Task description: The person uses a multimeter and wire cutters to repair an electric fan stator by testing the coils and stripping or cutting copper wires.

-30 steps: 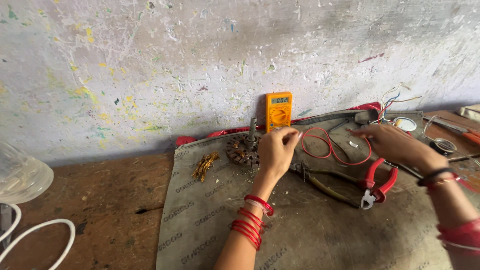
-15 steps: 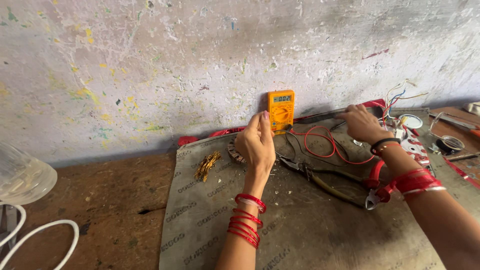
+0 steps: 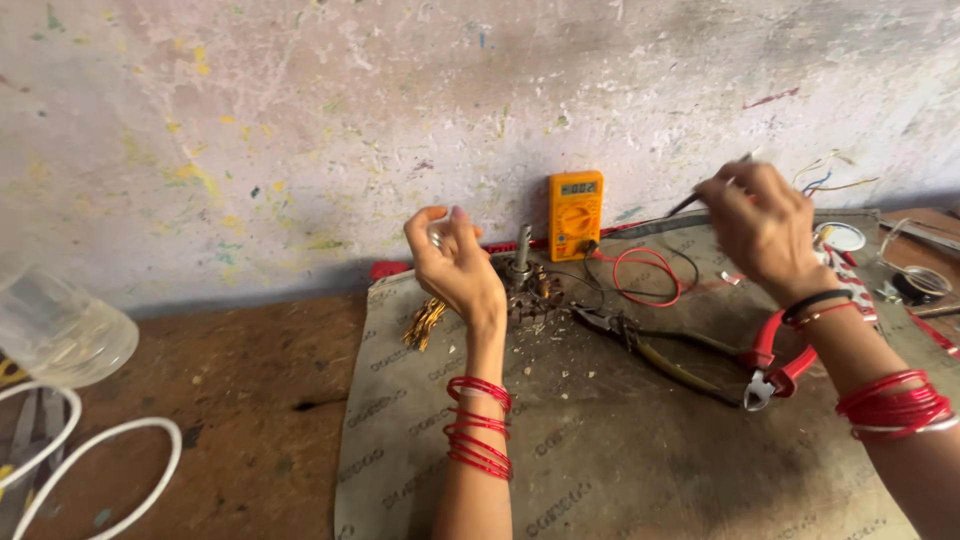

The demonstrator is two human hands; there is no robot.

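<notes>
My left hand (image 3: 455, 262) is raised above the mat, palm toward me and fingers curled; something small and shiny glints at the fingertips, too small to identify. Just behind it stands a small motor part with an upright metal shaft (image 3: 522, 272). My right hand (image 3: 765, 225) is lifted at the right and pinches a thin dark test probe (image 3: 712, 190) that points up and to the right. An orange multimeter (image 3: 575, 213) leans against the wall between my hands. Its red lead (image 3: 645, 272) loops on the mat.
A grey mat (image 3: 600, 450) covers the brown bench. On it lie dark-handled pliers (image 3: 650, 350), red-handled cutters (image 3: 778, 365) and a bundle of copper wire (image 3: 425, 322). A clear plastic tub (image 3: 55, 335) and white cable (image 3: 95, 450) are at the left. Small round parts (image 3: 838, 236) sit far right.
Both hands have lifted off the mat. My left hand rose away from the motor part, uncovering it. My right hand came up from the leads with the probe.
</notes>
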